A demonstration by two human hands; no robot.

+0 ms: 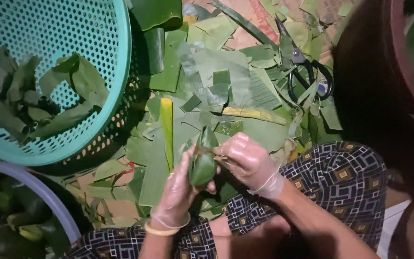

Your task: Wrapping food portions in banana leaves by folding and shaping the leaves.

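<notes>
Both gloved hands, left hand and right hand, fingers clamped on 1 half-folded leaf parcel; wrapped parcels already fill the teal basket, loose leaves remain.

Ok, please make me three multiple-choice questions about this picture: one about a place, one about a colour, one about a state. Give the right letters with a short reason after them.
1. Where do the scissors lie?
A. on the leaf scraps, upper right
B. inside the basket
C. on the person's lap

2. What colour is the perforated basket?
A. red
B. teal
C. yellow

3. How is the leaf parcel held?
A. lying alone on the floor
B. by one hand only
C. between both gloved hands

Answers:
1 A, the dark handles rest on cut leaves at upper right.
2 B, its rim and wall are teal.
3 C, the left hand and right hand both grip it.
</notes>
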